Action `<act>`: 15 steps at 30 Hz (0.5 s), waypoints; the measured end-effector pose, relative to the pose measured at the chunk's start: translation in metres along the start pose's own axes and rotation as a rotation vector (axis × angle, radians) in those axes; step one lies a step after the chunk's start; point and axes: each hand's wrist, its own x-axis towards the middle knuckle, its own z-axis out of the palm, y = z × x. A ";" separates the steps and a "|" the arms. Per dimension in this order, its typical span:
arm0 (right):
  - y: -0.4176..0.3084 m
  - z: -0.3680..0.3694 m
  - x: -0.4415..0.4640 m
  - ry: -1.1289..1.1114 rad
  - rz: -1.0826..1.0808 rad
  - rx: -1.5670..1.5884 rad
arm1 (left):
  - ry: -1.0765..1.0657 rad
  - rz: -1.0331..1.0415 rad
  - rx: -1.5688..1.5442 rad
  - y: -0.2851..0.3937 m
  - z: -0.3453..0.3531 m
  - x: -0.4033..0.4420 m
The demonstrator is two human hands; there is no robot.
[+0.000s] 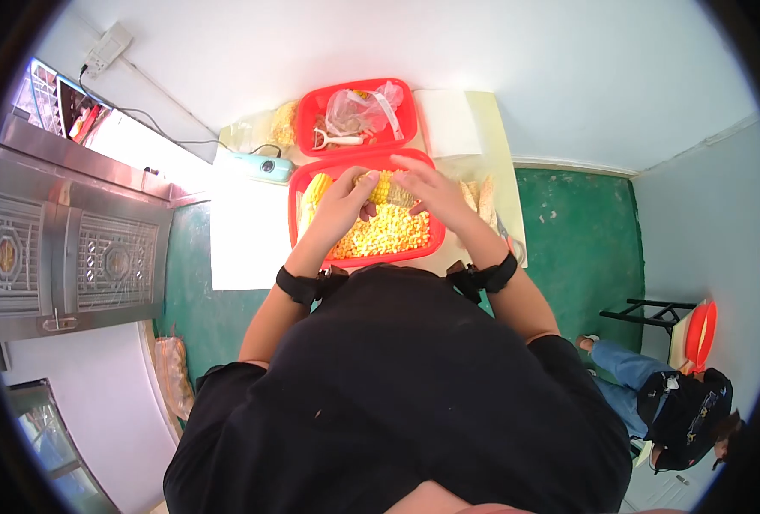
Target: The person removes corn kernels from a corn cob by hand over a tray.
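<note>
A corn cob point(383, 188), partly stripped of its kernels, is held above a red basket point(294, 224) of loose yellow kernels point(384, 233). My left hand point(349, 195) is closed round the cob's left part. At the cob's right end is my right hand point(431, 187), its fingers spread and apart; it does not appear to grip the cob. Whole yellow corn point(317, 190) lies at the basket's left side. Pale stripped cobs point(486, 202) rest on the table just right of the basket.
Behind stands another red basket point(305, 114) with a plastic bag point(365, 110) and a white peeler point(339, 140). A light blue device point(264, 167) with a cable lies at the left. A seated person point(684, 411) is at the far right, near a black-legged stool point(650, 313).
</note>
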 end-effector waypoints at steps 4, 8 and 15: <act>-0.013 0.000 0.003 -0.157 -0.001 -0.006 | -0.033 0.018 -0.025 0.006 0.003 0.000; -0.008 -0.004 0.004 -0.268 -0.008 0.092 | -0.045 -0.016 -0.082 0.006 -0.002 -0.002; -0.025 0.003 -0.005 -0.174 0.054 0.146 | 0.002 0.013 -0.044 0.015 0.000 -0.006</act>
